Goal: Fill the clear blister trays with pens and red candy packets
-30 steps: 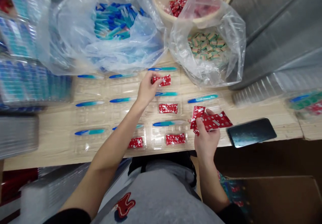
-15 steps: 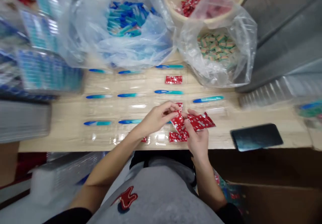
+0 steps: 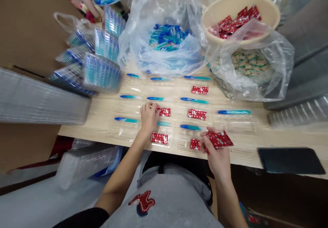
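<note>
Left hand (image 3: 148, 117) curled closed at mid-table, fingertips at the end of a red foil sachet (image 3: 164, 112) lying in a clear blister tray (image 3: 123, 136). Knuckles hide the contact: pinch or press, cannot tell. Right hand (image 3: 217, 159) closed around a fan of red sachets (image 3: 220, 139), fingers and thumb pinching them; count unclear. Another sachet (image 3: 194, 143) lies under its fingertips, half hidden.

Step in hand: sachets are being handled at the tray cavities. Blue-and-teal toothbrushes (image 3: 194, 100) lie in the trays, some with a sachet just beside them. No sachet shows beside the toothbrush (image 3: 234, 112) at far right, or the one (image 3: 126, 119) left of the left hand.

Outward: a beige bowl (image 3: 230, 9) of sachets, a plastic bag (image 3: 279, 74) of small green-and-tan packets, a bag (image 3: 176, 62) of loose toothbrushes, stacked blister trays (image 3: 101, 72) at left, and a phone (image 3: 290, 160) on the wooden table (image 3: 246, 154). Packet contents cannot be made out; the right forearm runs out of frame.
</note>
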`<state>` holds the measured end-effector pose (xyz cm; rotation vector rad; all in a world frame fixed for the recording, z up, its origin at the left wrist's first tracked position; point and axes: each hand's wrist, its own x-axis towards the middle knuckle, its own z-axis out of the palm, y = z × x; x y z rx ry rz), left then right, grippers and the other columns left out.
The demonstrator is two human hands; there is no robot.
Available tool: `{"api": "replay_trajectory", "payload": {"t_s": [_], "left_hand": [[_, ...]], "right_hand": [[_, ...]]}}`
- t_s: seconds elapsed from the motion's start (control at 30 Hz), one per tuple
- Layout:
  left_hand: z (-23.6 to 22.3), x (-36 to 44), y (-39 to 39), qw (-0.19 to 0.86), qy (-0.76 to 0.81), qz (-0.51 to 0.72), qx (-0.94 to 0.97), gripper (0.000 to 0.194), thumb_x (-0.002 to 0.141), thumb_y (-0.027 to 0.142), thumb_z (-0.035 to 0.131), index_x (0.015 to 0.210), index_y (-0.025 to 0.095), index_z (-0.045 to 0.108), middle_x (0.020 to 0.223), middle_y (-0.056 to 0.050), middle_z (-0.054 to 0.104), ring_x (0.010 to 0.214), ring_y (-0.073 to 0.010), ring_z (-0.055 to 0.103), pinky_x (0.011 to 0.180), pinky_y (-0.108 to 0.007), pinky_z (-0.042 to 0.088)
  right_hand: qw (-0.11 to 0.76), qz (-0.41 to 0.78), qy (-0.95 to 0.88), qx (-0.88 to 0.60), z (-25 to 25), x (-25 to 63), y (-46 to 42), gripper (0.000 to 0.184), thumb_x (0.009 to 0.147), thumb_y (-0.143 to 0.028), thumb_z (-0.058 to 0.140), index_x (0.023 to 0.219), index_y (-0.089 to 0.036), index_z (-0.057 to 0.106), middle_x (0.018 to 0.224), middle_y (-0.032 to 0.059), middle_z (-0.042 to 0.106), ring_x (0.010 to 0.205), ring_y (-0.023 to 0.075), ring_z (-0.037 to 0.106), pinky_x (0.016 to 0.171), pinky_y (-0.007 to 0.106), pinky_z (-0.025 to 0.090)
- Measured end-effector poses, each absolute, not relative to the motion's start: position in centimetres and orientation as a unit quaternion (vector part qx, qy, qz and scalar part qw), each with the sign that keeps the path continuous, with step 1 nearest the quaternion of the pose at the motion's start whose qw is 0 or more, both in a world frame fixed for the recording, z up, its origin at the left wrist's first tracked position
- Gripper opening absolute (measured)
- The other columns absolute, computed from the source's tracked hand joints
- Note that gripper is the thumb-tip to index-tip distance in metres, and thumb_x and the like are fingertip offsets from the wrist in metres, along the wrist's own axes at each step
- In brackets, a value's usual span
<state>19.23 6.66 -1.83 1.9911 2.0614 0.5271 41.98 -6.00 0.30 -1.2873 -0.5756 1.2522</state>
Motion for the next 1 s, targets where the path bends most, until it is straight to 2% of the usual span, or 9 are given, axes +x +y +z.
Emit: {"api": "replay_trajectory", "payload": {"t_s": [0.1, 0.17, 0.23, 0.33, 0.43, 0.57, 0.8, 0.9, 1.0], "left_hand": [[-0.8, 20.7, 5.6, 0.166, 0.685, 0.264, 0.658, 0.015, 0.085, 0.019, 0.061, 0.098, 0.015, 0.066, 0.117, -0.016, 0.058, 0.112, -0.0291, 0.052, 0.1, -0.046, 0.037], [1.0, 21.7, 4.5, 0.311, 0.593, 0.318, 0.671, 0.02, 0.088, 0.024, 0.056, 0.107, 0.019, 0.063, 0.116, -0.011, 0.06, 0.107, -0.0229, 0.057, 0.097, -0.039, 0.043], [3.4, 22.5, 3.5, 0.463, 0.443, 0.288, 0.712, 0.024, 0.089, 0.03, 0.057, 0.111, 0.022, 0.062, 0.111, -0.007, 0.063, 0.099, -0.0184, 0.06, 0.089, -0.031, 0.047], [5.8, 22.9, 3.5, 0.525, 0.335, 0.22, 0.751, 0.014, 0.088, 0.029, 0.059, 0.097, 0.021, 0.067, 0.095, -0.004, 0.068, 0.091, -0.0161, 0.062, 0.083, -0.027, 0.047], [4.8, 21.8, 6.5, 0.506, 0.428, 0.332, 0.672, 0.007, 0.087, 0.024, 0.058, 0.087, 0.018, 0.061, 0.08, -0.001, 0.065, 0.072, -0.0127, 0.061, 0.07, -0.024, 0.048], [0.4, 20.1, 13.0, 0.39, 0.597, 0.463, 0.526, 0.017, 0.082, 0.015, 0.056, 0.098, 0.02, 0.053, 0.07, 0.003, 0.058, 0.061, -0.012, 0.057, 0.064, -0.024, 0.047], [-1.7, 22.0, 16.0, 0.089, 0.754, 0.222, 0.612, 0.012, 0.081, 0.019, 0.06, 0.093, 0.014, 0.061, 0.102, -0.017, 0.062, 0.107, -0.036, 0.052, 0.096, -0.051, 0.037], [-1.1, 22.5, 15.0, 0.052, 0.736, 0.205, 0.643, 0.022, 0.081, 0.018, 0.059, 0.102, 0.013, 0.063, 0.124, -0.023, 0.052, 0.116, -0.0401, 0.045, 0.098, -0.054, 0.033], [-1.1, 22.3, 14.1, 0.086, 0.674, 0.193, 0.707, 0.019, 0.085, 0.021, 0.055, 0.101, 0.018, 0.066, 0.125, -0.018, 0.052, 0.118, -0.0387, 0.043, 0.1, -0.055, 0.03]], "right_hand": [[0.575, 0.563, -0.265, -0.531, 1.0, 40.8, -6.1, 0.031, 0.086, -0.036, 0.063, 0.113, -0.024, 0.056, 0.089, 0.0011, 0.063, 0.053, 0.0082, 0.051, 0.045, 0.022, 0.038], [0.528, 0.593, -0.315, -0.52, 1.7, 40.1, -5.7, 0.032, 0.086, -0.04, 0.06, 0.112, -0.022, 0.057, 0.087, 0.003, 0.064, 0.054, 0.0102, 0.053, 0.044, 0.022, 0.036], [0.454, 0.62, -0.386, -0.511, 2.3, 39.5, -5.0, 0.033, 0.085, -0.044, 0.06, 0.107, -0.019, 0.059, 0.075, 0.0019, 0.064, 0.052, 0.0114, 0.052, 0.043, 0.022, 0.034], [0.381, 0.642, -0.425, -0.512, 2.8, 39.1, -3.8, 0.035, 0.083, -0.048, 0.06, 0.1, -0.018, 0.06, 0.058, -0.0014, 0.059, 0.044, 0.0104, 0.045, 0.041, 0.023, 0.032], [0.419, 0.637, -0.369, -0.532, 2.7, 39.5, -3.1, 0.043, 0.08, -0.053, 0.062, 0.106, -0.019, 0.056, 0.075, 0.0022, 0.066, 0.044, 0.009, 0.046, 0.04, 0.022, 0.034], [0.503, 0.606, -0.298, -0.54, 1.7, 40.7, -3.5, 0.043, 0.08, -0.05, 0.063, 0.111, -0.022, 0.054, 0.087, 0.0032, 0.066, 0.051, 0.0102, 0.054, 0.043, 0.022, 0.039], [0.562, 0.592, -0.181, -0.548, 0.8, 40.5, -4.6, 0.038, 0.081, -0.047, 0.062, 0.11, -0.023, 0.057, 0.095, 0.0063, 0.071, 0.075, 0.02, 0.067, 0.064, 0.032, 0.053], [0.585, 0.571, -0.159, -0.553, 1.2, 39.8, -4.3, 0.037, 0.082, -0.048, 0.06, 0.108, -0.022, 0.06, 0.096, 0.0055, 0.073, 0.086, 0.022, 0.067, 0.078, 0.036, 0.053], [0.602, 0.553, -0.175, -0.549, 1.8, 39.2, -3.9, 0.039, 0.084, -0.05, 0.052, 0.106, -0.02, 0.064, 0.095, 0.0054, 0.072, 0.09, 0.0222, 0.066, 0.082, 0.036, 0.051]]}}
